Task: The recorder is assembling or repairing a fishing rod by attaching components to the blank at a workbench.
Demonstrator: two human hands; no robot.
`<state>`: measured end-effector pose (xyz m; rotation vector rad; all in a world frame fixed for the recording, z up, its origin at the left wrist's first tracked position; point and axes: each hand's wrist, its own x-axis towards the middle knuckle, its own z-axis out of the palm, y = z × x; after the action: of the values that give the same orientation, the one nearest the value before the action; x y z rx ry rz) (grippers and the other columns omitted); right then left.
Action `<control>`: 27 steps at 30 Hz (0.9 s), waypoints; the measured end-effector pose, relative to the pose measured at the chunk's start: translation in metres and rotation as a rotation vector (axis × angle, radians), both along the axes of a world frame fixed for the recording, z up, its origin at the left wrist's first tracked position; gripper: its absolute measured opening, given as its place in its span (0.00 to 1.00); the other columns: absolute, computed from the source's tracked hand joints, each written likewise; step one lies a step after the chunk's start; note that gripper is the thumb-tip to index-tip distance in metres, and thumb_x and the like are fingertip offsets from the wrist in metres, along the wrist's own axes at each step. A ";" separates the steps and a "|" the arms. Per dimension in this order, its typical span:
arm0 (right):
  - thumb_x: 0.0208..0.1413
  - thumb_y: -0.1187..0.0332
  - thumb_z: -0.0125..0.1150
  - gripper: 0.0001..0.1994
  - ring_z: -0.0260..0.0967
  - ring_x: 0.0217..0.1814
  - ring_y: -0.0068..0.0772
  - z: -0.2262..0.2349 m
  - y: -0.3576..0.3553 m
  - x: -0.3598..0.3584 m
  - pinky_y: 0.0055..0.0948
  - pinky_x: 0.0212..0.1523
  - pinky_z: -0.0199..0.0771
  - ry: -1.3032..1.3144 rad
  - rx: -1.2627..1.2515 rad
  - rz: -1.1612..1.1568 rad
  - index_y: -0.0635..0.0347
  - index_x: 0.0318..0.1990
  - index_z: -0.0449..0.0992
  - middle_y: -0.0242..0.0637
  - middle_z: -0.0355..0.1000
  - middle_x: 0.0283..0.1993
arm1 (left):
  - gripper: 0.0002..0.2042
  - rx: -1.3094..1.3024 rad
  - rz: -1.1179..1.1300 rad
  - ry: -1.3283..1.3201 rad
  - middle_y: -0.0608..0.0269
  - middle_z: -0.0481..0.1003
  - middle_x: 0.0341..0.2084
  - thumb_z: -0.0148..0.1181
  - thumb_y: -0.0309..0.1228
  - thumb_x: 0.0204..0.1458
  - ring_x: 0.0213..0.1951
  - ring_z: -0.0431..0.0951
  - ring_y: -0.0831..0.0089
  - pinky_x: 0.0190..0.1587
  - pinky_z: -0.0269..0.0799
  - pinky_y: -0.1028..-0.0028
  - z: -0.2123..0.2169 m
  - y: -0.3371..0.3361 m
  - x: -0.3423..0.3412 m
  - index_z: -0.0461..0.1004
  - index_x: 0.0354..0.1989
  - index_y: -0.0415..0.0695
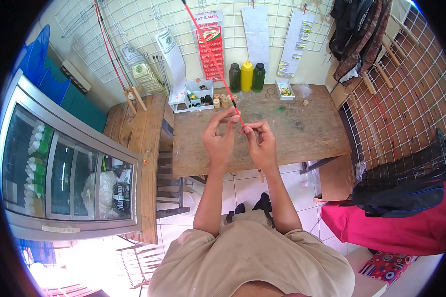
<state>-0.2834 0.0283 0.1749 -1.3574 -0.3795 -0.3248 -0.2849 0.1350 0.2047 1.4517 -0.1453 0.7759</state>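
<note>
Over a worn wooden table [305, 126] by a gridded wall [277, 24], both hands [220, 141] pinch a thin red rod [214, 60].

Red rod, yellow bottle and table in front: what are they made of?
The red rod may be fibreglass or plastic, seemingly painted: it is slim and bright, with dark sections. The yellow bottle looks like smooth plastic, with one even colour and a pointed top. The table seems wooden, dull and worn, with brown streaks and stains.
</note>
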 end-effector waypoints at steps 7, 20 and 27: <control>0.54 0.74 0.58 0.04 0.70 0.37 0.23 0.011 -0.008 -0.003 0.22 0.42 0.66 -0.070 -0.111 -0.135 0.66 0.35 0.73 0.37 0.74 0.34 | 0.09 -0.116 -0.095 0.006 0.61 0.77 0.30 0.64 0.26 0.47 0.30 0.74 0.79 0.36 0.69 0.80 0.000 -0.007 0.004 0.77 0.36 0.36; 0.50 0.78 0.61 0.07 0.69 0.36 0.23 0.050 -0.017 0.007 0.20 0.38 0.67 -0.196 -0.061 -0.157 0.67 0.37 0.78 0.37 0.74 0.35 | 0.11 0.001 -0.160 -0.071 0.64 0.76 0.28 0.64 0.22 0.47 0.29 0.71 0.81 0.34 0.67 0.81 0.005 -0.010 0.005 0.78 0.41 0.40; 0.50 0.79 0.61 0.06 0.68 0.36 0.21 0.063 -0.018 0.004 0.20 0.37 0.67 -0.146 -0.107 -0.127 0.68 0.36 0.78 0.37 0.74 0.34 | 0.11 0.091 -0.163 -0.099 0.62 0.76 0.34 0.63 0.20 0.47 0.35 0.74 0.80 0.38 0.69 0.81 0.004 -0.004 0.006 0.77 0.40 0.38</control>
<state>-0.2796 0.0108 0.2375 -1.4706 -0.4382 -0.5171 -0.2785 0.1314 0.2089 1.4676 -0.3743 0.7147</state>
